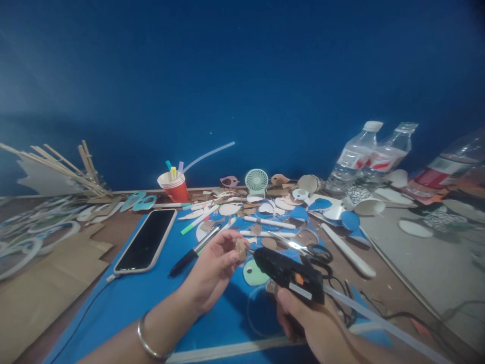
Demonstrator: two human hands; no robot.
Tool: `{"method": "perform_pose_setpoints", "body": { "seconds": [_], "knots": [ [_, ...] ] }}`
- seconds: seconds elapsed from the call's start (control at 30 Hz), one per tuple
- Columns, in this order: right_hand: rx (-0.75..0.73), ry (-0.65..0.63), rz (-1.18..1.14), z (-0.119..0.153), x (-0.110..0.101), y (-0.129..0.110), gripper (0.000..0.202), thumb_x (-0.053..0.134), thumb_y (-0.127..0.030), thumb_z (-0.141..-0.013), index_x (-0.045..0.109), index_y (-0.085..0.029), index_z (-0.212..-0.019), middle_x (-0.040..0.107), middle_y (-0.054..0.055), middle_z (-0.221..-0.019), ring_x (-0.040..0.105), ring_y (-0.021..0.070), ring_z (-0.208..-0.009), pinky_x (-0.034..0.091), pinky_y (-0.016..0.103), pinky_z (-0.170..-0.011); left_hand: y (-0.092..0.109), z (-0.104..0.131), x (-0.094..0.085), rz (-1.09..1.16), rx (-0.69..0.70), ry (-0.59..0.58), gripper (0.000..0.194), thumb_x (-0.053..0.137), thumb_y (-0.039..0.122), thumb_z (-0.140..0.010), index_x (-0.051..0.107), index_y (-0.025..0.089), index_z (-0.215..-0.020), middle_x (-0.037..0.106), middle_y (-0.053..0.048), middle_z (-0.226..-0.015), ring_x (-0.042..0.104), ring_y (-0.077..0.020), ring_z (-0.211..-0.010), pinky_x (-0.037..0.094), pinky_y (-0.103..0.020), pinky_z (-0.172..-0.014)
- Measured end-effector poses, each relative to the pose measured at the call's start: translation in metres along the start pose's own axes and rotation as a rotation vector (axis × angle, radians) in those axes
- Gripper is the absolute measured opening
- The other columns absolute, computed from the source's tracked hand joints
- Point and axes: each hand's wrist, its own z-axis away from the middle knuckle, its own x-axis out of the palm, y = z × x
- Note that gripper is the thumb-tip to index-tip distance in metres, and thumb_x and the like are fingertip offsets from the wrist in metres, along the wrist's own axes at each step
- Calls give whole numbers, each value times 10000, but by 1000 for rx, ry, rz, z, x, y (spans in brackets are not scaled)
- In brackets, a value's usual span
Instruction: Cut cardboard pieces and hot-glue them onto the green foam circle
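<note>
Black plastic forms the hot glue gun (pixel 290 273) in the right hand (pixel 303 313), whose grip is wrapped around the handle; a translucent glue stick (pixel 373 316) runs out of its back toward the lower right. Its nozzle points left at a small brown piece (pixel 241 250), which the left hand (pixel 210 270) pinches above the blue sheet (pixel 113 313), a narrow grip between thumb and fingers. Whether nozzle and piece touch, I cannot tell. Around the left wrist sits a silver bangle (pixel 144 339).

Under the nozzle lies a pale green cutout (pixel 255 273) with a hole in it. Beside the left hand rests a black marker (pixel 185 260), and farther left a phone (pixel 147 240) lies face up. Scissors (pixel 306 249) lie just beyond the gun. Toward the blue wall (pixel 242 76), a mini fan (pixel 256 181) stands on the cluttered surface (pixel 123 225), between stacked paper cups (pixel 176 192) and clear plastic bottles (pixel 352 159).
</note>
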Motion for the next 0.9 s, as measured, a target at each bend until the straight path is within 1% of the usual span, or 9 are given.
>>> {"method": "perform_pose_setpoints", "body": {
  "seconds": [0.2, 0.37, 0.5, 0.63, 0.77, 0.9],
  "knots": [
    [-14, -64, -4, 0, -1, 1, 564, 381, -620, -772, 443, -177, -428, 424, -4, -395, 418, 95, -402, 344, 212, -403, 0, -1, 1, 46, 3, 24, 282, 721, 216, -634, 574, 198, -874, 589, -15, -848, 520, -111, -772, 397, -200, -687],
    [-14, -39, -24, 1, 0, 9, 540, 421, -588, -777, 447, -171, -434, 419, -12, -385, 429, 93, -393, 339, 212, -405, 1, -1, 1, 65, 12, 9, 279, 720, 211, -638, 574, 205, -876, 591, -9, -850, 523, -100, -779, 399, -184, -693],
    [-24, -44, 24, 2, 0, 12, 540, 417, -572, -788, 459, -161, -442, 437, -2, -405, 442, 97, -410, 340, 219, -423, 2, -2, 2, 62, 4, 10, 290, 726, 240, -632, 572, 202, -874, 587, -7, -853, 531, -105, -770, 402, -195, -705],
    [-6, -24, 55, 2, -1, 9, 543, 404, -587, -784, 467, -162, -451, 437, 0, -399, 452, 104, -408, 344, 224, -424, 3, -2, 2, 70, 2, 18, 295, 731, 249, -622, 571, 205, -866, 586, -2, -845, 531, -111, -779, 404, -200, -705],
    [9, -45, 74, 2, -2, 3, 572, 382, -598, -783, 440, -171, -407, 426, 9, -388, 443, 107, -402, 349, 230, -421, 3, -2, 2, 74, 11, 22, 285, 726, 231, -627, 576, 214, -869, 591, 0, -851, 521, -110, -798, 407, -202, -715],
    [-21, -45, 52, 1, -3, 2, 559, 394, -565, -799, 441, -171, -406, 433, 8, -388, 447, 106, -411, 353, 225, -423, 2, -2, 1, 85, 4, 37, 291, 738, 248, -612, 580, 217, -855, 591, 4, -843, 518, -106, -772, 411, -205, -708]
  ]
}}
